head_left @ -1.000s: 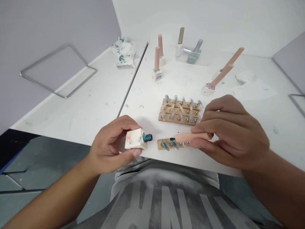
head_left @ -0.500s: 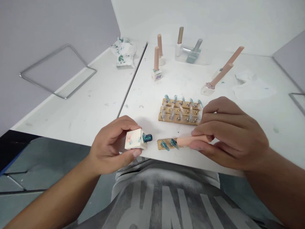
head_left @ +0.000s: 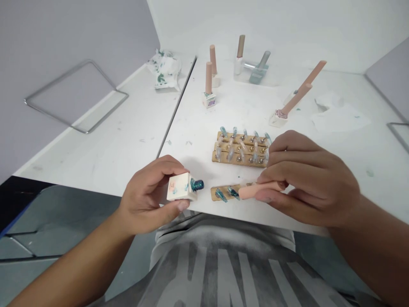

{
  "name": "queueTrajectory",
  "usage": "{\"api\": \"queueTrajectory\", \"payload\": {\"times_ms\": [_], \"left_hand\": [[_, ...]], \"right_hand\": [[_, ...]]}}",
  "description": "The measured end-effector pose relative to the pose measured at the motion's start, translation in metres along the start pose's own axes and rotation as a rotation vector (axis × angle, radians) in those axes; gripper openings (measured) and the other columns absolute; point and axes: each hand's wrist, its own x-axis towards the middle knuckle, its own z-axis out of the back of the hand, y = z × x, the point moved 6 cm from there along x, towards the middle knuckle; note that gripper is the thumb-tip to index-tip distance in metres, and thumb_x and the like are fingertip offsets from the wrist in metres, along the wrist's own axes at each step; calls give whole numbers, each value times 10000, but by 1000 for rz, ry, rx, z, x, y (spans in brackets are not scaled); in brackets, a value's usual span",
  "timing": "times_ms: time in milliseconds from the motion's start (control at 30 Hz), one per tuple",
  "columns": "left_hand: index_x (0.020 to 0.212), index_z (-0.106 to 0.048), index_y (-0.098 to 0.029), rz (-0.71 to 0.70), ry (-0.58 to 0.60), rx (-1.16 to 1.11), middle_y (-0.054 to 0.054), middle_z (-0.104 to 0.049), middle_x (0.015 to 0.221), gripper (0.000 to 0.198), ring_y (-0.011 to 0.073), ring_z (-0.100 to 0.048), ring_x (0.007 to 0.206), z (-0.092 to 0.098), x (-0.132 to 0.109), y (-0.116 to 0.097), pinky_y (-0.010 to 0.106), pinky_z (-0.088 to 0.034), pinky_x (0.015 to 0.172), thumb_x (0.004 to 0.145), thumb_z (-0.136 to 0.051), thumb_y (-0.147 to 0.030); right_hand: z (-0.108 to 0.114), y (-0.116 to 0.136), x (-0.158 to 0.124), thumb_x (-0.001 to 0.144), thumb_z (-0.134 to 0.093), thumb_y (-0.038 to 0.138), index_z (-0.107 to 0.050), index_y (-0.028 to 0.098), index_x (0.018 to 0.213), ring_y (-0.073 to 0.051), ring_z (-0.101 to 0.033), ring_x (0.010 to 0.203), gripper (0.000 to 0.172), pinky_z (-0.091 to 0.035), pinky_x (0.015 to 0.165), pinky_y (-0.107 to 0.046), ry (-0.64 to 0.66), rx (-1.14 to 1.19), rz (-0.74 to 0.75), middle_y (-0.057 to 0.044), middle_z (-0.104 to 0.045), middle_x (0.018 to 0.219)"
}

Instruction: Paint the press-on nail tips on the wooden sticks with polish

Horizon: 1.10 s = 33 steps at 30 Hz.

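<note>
My left hand [head_left: 153, 194] is closed around a white nail polish bottle [head_left: 179, 187], tipped on its side with its teal-smeared neck pointing right. Between the fingers and thumb of my right hand [head_left: 306, 179] is the long peach cap of a nail polish brush [head_left: 260, 189]. The cap's left end is beside a teal false nail [head_left: 233, 193] on a small wooden strip [head_left: 213, 194]; the bristles cannot be made out. Another teal false nail [head_left: 220, 195] sits left of it on the strip, whose right part is hidden by the cap and my right hand.
Behind the strip stand wooden nail holders [head_left: 239, 160] with several pale and teal false nails. Peach-capped bottles [head_left: 209, 100] [head_left: 278, 118] stand farther back, near a clear tray [head_left: 271, 80] with bottles. A stained crumpled wipe [head_left: 166, 70] lies back left, a white tissue [head_left: 338, 115] at right.
The brush cap has shifted slightly right and down beside the second teal nail. My left hand and the bottle have barely moved.
</note>
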Motion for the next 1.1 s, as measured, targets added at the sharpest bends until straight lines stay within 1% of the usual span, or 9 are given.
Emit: {"api": "queueTrajectory", "payload": {"times_ms": [167,267,367,467,567,800,900,1033,1100], "left_hand": [[1149,-608,-163,1,4,-6,66,-616,863,319,173,-572,782,0,-1,1,291,-490,618,847,-692,-220],[1168,-610,-138,-40,12,-29,73,-614,868,352,174,-568,783,0,0,0,290,-489,607,829,-696,-179],[1180,-612,-117,-73,14,-58,83,-614,866,386,178,-563,777,-1,2,-1,293,-487,588,805,-701,-146],[1191,-612,-139,-72,13,-62,74,-613,856,396,179,-558,771,-2,4,-1,293,-489,574,805,-701,-142],[1195,-613,-137,-76,10,-57,73,-614,860,405,180,-560,774,-1,4,-1,295,-486,580,799,-701,-133],[1192,-618,-141,-71,4,-57,86,-617,881,415,189,-554,771,0,2,-2,317,-475,578,786,-704,-129],[1170,-624,-127,-68,5,-62,83,-616,874,395,182,-558,768,-1,2,-1,313,-472,579,782,-701,-118],[1164,-628,-136,-56,-4,-53,81,-616,869,396,186,-559,770,-1,3,1,317,-477,575,776,-705,-133],[1161,-631,-143,-55,-10,-48,79,-614,861,396,187,-558,767,0,3,1,317,-475,566,772,-707,-140]], "right_hand": [[3,-1,0,922,-588,223,-563,208,732,-154,-448,648,191,-452,627,-328,4,22,-9,7,-551,565],[3,-1,-2,886,-635,216,-566,203,711,-157,-445,657,189,-447,619,-325,14,37,-6,3,-547,570],[3,-2,-3,851,-663,189,-532,198,672,-157,-455,661,222,-441,615,-326,19,47,-7,8,-525,560],[3,-3,-3,855,-650,171,-502,206,659,-154,-458,649,248,-440,630,-331,34,54,4,21,-507,544],[3,-3,-2,855,-660,178,-525,211,670,-154,-440,634,232,-427,631,-336,49,61,30,25,-511,534],[4,-5,-3,873,-631,190,-535,199,642,-151,-416,631,251,-421,616,-331,64,46,7,22,-495,501],[8,-5,-2,886,-618,190,-517,206,645,-144,-425,619,262,-428,620,-328,49,58,4,29,-490,507],[11,-3,0,886,-635,195,-511,213,659,-140,-449,616,259,-430,614,-321,3,41,24,26,-535,540],[10,-3,0,889,-635,209,-519,213,663,-148,-456,630,254,-431,616,-323,5,23,25,20,-548,545]]}}
